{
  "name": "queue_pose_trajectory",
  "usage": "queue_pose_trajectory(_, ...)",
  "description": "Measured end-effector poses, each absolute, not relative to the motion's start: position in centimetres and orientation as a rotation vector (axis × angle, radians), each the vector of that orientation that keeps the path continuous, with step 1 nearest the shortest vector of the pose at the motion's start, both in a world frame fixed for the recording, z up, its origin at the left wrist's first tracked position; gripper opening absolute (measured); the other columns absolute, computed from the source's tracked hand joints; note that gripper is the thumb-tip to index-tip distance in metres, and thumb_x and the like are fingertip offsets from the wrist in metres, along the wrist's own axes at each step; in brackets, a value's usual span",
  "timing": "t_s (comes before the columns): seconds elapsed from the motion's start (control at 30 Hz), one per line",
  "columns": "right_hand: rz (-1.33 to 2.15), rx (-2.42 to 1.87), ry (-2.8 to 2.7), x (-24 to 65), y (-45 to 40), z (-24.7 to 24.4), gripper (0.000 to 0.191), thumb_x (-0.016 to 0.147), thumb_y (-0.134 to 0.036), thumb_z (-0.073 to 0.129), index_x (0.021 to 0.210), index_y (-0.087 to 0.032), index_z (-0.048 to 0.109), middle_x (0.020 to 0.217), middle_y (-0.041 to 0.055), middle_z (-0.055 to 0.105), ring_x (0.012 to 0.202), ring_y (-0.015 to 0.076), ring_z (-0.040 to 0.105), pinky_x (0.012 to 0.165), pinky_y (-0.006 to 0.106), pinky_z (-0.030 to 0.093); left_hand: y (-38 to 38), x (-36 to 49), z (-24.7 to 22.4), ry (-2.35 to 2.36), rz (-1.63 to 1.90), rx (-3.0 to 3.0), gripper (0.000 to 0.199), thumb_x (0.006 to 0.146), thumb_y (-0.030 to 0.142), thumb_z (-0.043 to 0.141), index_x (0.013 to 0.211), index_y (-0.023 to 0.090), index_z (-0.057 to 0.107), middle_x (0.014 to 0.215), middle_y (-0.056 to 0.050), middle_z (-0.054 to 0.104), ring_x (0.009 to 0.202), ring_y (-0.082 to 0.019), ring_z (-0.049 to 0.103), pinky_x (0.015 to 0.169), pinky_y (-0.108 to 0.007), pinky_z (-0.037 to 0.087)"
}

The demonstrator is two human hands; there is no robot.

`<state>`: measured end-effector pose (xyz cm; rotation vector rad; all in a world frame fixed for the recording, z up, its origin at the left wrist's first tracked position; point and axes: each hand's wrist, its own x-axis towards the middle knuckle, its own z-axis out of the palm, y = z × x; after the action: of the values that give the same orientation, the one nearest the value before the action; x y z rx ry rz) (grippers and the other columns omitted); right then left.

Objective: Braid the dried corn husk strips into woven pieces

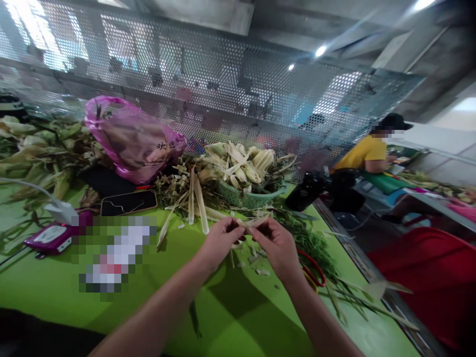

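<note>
Over the green table (174, 282), my left hand (223, 241) and my right hand (275, 244) meet fingertip to fingertip. Both pinch a pale strip of corn husk (247, 224) between thumb and fingers. Part of the strip is hidden by the fingers. Small husk scraps (262, 272) lie on the tabletop beneath. Just beyond the hands stands a green basket (248, 199) heaped with dried corn husks (241, 163). Red-handled scissors (315, 265) rest beside my right wrist, partly covered by it.
A pink plastic bag (137, 139), a phone (129, 203) and a purple power strip (48, 237) occupy the left side. Green sprigs (316, 238) lie along the right edge. Behind rises a perforated metal screen (208, 74). A person in yellow (362, 156) sits at another table.
</note>
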<state>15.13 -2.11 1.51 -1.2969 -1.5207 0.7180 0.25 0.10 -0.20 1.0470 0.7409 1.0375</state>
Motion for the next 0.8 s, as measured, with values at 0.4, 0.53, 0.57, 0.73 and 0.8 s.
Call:
queue_pose_trajectory(0.4, 0.782, -1.24, -1.385, 15.29, -1.86, 1.59, 0.017, 0.078, -0.035, 0.063, 0.078, -0.018, 0.06, 0.071, 0.0012, 0.059, 0.065, 0.0145, 0.052, 0.061, 0.026, 0.045, -0.02, -0.02, 0.41, 0.743, 0.979, 0.904, 0.015, 0.069, 0.018, 0.062, 0.084, 0.015, 0.063, 0.081, -0.004, 0.063, 0.073, -0.013, 0.057, 0.063, -0.023, 0.045)
queue_pose_trajectory(0.53, 0.743, -1.269, -1.468, 15.51, -2.05, 1.54, 0.016, 0.078, -0.033, 0.064, 0.076, -0.018, 0.059, 0.068, -0.0001, 0.056, 0.063, 0.0141, 0.05, 0.059, 0.025, 0.043, -0.15, -0.38, 0.58, 0.62, 0.945, 0.795, 0.024, 0.076, 0.035, 0.057, 0.089, 0.016, 0.063, 0.088, -0.007, 0.066, 0.073, -0.015, 0.061, 0.06, -0.025, 0.047)
queue_pose_trajectory(0.57, 0.732, -1.267, -1.488, 15.5, -2.14, 1.53, 0.015, 0.079, -0.033, 0.064, 0.077, -0.019, 0.059, 0.069, -0.0001, 0.056, 0.064, 0.0142, 0.051, 0.06, 0.025, 0.043, -0.15, -0.47, 0.64, 0.607, 0.936, 0.766, 0.03, 0.078, 0.042, 0.054, 0.09, 0.017, 0.063, 0.089, -0.007, 0.066, 0.073, -0.015, 0.061, 0.059, -0.025, 0.047)
queue_pose_trajectory(0.73, 0.683, -1.287, -1.512, 15.48, -2.46, 1.72, 0.014, 0.079, -0.032, 0.064, 0.078, -0.019, 0.058, 0.069, -0.0008, 0.054, 0.061, 0.0128, 0.047, 0.056, 0.024, 0.04, 0.02, -0.45, 0.37, 0.683, 0.914, 0.816, 0.043, 0.075, 0.056, 0.059, 0.089, 0.016, 0.064, 0.085, -0.007, 0.067, 0.069, -0.014, 0.063, 0.056, -0.023, 0.046)
queue_pose_trajectory(0.8, 0.711, -1.267, -1.495, 15.54, -2.5, 1.91, 0.014, 0.079, -0.032, 0.064, 0.078, -0.019, 0.058, 0.069, -0.0008, 0.054, 0.061, 0.0126, 0.046, 0.056, 0.024, 0.039, 0.15, -0.17, -0.04, 0.712, 0.908, 0.918, 0.035, 0.067, 0.043, 0.073, 0.087, 0.016, 0.064, 0.079, -0.005, 0.066, 0.062, -0.012, 0.06, 0.057, -0.022, 0.045)
